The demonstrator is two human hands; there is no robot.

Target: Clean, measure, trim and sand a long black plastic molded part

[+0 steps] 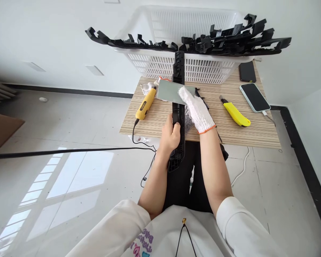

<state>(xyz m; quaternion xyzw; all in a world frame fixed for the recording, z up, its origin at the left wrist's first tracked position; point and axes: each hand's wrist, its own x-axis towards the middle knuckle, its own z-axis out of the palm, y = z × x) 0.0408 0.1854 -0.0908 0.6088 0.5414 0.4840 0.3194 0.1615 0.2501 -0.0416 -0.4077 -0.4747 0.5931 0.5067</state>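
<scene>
A long black plastic trim part [178,75] lies lengthwise across the small wooden table [160,117], its near end over my lap. My bare left hand [170,135] grips this part near the table's front edge. My right hand [196,109], in a white knit glove, presses a grey sheet [168,92] onto the part further up. A grey rag lies partly hidden under the gloved hand.
A white plastic basket [203,67] at the table's far edge carries several more black trim parts [230,41]. A yellow corded tool [146,104] lies left, a yellow utility knife [235,114] right. Two phones [254,97] rest at the far right. Cables trail on the floor.
</scene>
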